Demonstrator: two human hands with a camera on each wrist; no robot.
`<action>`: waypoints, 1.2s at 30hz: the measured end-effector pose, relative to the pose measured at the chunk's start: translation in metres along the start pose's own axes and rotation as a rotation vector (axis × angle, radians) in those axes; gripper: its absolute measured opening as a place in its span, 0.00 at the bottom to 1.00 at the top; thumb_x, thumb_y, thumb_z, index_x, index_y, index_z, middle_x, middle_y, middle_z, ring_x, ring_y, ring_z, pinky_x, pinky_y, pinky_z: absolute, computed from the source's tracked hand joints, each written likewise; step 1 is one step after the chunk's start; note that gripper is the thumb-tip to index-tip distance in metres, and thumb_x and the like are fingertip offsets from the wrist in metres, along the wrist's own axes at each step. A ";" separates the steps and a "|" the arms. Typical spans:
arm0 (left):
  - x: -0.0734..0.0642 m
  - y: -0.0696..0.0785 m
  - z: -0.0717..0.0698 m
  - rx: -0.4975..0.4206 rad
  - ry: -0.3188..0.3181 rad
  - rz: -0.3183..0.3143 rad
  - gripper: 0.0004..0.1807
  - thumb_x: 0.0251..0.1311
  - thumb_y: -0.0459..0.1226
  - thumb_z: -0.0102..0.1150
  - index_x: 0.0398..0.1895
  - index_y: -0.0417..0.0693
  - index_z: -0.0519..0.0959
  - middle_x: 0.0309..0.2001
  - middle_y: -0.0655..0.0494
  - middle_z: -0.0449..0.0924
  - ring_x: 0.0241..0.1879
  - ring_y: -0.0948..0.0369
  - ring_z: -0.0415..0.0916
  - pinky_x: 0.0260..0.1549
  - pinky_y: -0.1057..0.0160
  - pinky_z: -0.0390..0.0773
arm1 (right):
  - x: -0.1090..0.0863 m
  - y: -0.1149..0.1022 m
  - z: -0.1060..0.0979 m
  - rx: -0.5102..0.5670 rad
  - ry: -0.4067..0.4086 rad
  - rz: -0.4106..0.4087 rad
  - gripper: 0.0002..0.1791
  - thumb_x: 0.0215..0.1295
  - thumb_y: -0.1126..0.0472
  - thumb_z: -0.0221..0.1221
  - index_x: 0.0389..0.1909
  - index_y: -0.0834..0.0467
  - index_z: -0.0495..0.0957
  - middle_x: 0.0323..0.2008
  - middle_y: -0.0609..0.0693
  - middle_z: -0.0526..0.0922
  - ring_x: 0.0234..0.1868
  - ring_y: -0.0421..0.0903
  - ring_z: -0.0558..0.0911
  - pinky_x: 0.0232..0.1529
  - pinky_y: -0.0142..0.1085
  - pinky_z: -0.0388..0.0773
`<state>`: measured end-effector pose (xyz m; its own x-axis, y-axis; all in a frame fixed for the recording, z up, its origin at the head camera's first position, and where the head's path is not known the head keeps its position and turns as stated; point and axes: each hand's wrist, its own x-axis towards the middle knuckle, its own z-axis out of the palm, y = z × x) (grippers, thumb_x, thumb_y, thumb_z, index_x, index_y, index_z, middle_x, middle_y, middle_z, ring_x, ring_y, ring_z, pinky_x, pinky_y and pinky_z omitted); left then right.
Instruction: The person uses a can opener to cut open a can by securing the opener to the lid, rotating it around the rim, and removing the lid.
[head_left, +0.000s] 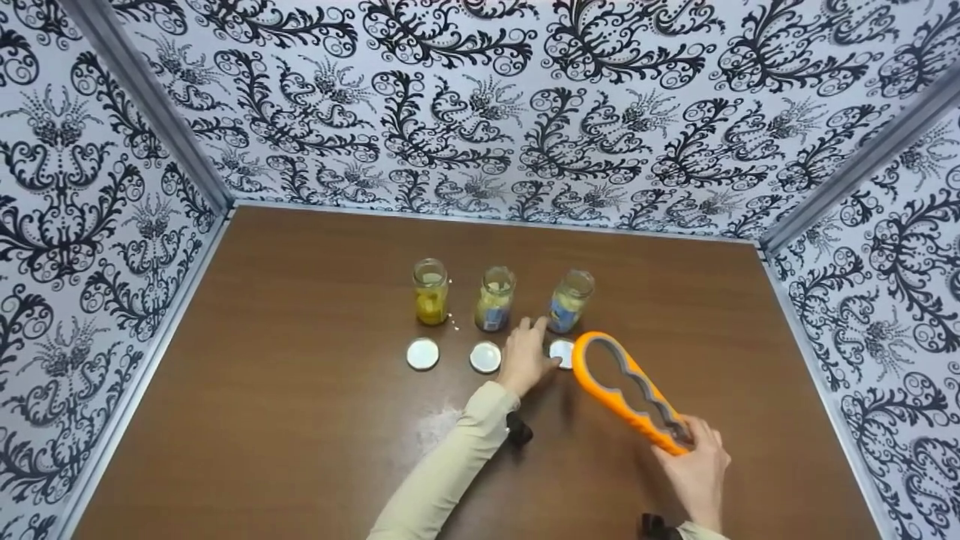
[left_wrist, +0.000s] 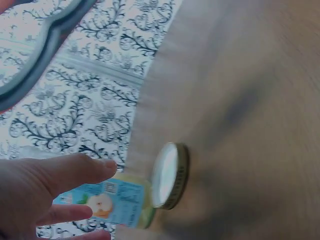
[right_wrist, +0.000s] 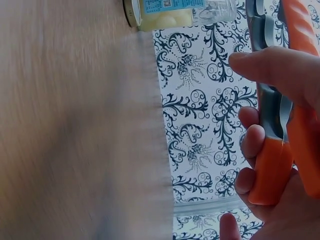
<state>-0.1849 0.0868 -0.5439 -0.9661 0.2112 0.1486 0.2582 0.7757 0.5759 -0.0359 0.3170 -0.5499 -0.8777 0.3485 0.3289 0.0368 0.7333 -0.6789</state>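
Note:
My right hand point(head_left: 696, 461) grips an orange jar opener point(head_left: 616, 405) with a grey scalloped inner edge by its narrow end, holding it above the table. In the right wrist view, fingers wrap around its orange handle point(right_wrist: 272, 172). With fingers spread and nothing in them, my left hand point(head_left: 523, 358) reaches between the middle lid point(head_left: 485, 357) and the right lid point(head_left: 562, 353). Its thumb is close to the right lid. Beyond it stand the middle jar point(head_left: 493, 309) and the right jar point(head_left: 568, 306), both without lids. The left wrist view shows the right jar's blue label point(left_wrist: 120, 202).
A third open glass jar point(head_left: 430, 300) with yellow contents stands at the left, its white-faced lid point(head_left: 423, 354) in front of it. Small white bits point(head_left: 454, 323) lie beside this jar. Patterned walls point(head_left: 480, 112) enclose the brown table point(head_left: 300, 420).

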 end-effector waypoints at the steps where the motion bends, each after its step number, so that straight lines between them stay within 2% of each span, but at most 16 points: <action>1: -0.001 0.000 -0.003 -0.008 0.001 0.002 0.34 0.42 0.42 0.78 0.55 0.43 0.76 0.44 0.45 0.76 0.39 0.47 0.77 0.36 0.51 0.79 | 0.000 0.000 0.000 -0.003 -0.005 0.007 0.25 0.31 0.76 0.72 0.39 0.68 0.78 0.34 0.63 0.80 0.38 0.56 0.71 0.43 0.55 0.57; 11: -0.014 -0.010 -0.019 -0.014 0.007 0.029 0.35 0.41 0.40 0.79 0.57 0.46 0.75 0.47 0.45 0.78 0.41 0.47 0.78 0.36 0.52 0.79 | -0.006 0.006 -0.002 -0.019 -0.021 0.028 0.24 0.33 0.75 0.72 0.38 0.69 0.78 0.34 0.63 0.80 0.39 0.57 0.71 0.44 0.57 0.56; 16: -0.024 -0.021 -0.027 -0.010 0.048 0.059 0.35 0.40 0.40 0.79 0.56 0.46 0.75 0.46 0.46 0.77 0.41 0.47 0.77 0.36 0.52 0.79 | -0.008 0.009 -0.002 -0.028 -0.066 -0.009 0.25 0.32 0.75 0.72 0.38 0.67 0.79 0.34 0.61 0.80 0.39 0.54 0.71 0.44 0.57 0.55; 22: -0.038 -0.042 -0.034 -0.054 0.119 0.097 0.35 0.37 0.35 0.80 0.53 0.39 0.75 0.45 0.42 0.76 0.39 0.44 0.77 0.41 0.48 0.76 | -0.007 0.011 -0.003 -0.031 -0.122 -0.060 0.25 0.30 0.76 0.74 0.37 0.65 0.79 0.33 0.58 0.80 0.38 0.51 0.68 0.47 0.58 0.53; 26: -0.045 -0.057 -0.040 -0.125 0.145 0.070 0.35 0.36 0.31 0.78 0.53 0.37 0.75 0.46 0.40 0.76 0.41 0.41 0.76 0.43 0.46 0.75 | -0.005 0.012 0.000 -0.024 -0.156 -0.115 0.26 0.28 0.75 0.75 0.36 0.64 0.79 0.33 0.55 0.80 0.38 0.50 0.68 0.47 0.58 0.53; 29: -0.052 -0.070 -0.047 -0.143 0.161 0.055 0.35 0.35 0.30 0.77 0.54 0.36 0.75 0.47 0.39 0.76 0.43 0.41 0.76 0.45 0.46 0.75 | -0.005 0.012 0.004 -0.025 -0.201 -0.161 0.27 0.26 0.75 0.75 0.36 0.63 0.79 0.33 0.55 0.80 0.38 0.51 0.68 0.47 0.59 0.53; 33: -0.066 -0.086 -0.062 -0.118 0.180 0.046 0.36 0.34 0.29 0.76 0.54 0.35 0.74 0.46 0.39 0.76 0.44 0.41 0.76 0.45 0.46 0.75 | -0.005 0.011 0.007 -0.038 -0.274 -0.199 0.28 0.25 0.76 0.74 0.36 0.63 0.78 0.35 0.55 0.79 0.39 0.53 0.69 0.46 0.61 0.53; 36: -0.075 -0.095 -0.074 -0.106 0.188 0.016 0.37 0.34 0.28 0.76 0.55 0.35 0.74 0.46 0.38 0.76 0.44 0.41 0.75 0.44 0.44 0.75 | -0.004 0.008 0.009 -0.060 -0.306 -0.219 0.29 0.24 0.75 0.75 0.36 0.62 0.79 0.35 0.54 0.79 0.39 0.53 0.70 0.45 0.60 0.53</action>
<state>-0.1374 -0.0469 -0.5509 -0.9487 0.1005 0.2997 0.2806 0.7043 0.6521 -0.0361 0.3166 -0.5623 -0.9697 -0.0040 0.2444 -0.1474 0.8071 -0.5717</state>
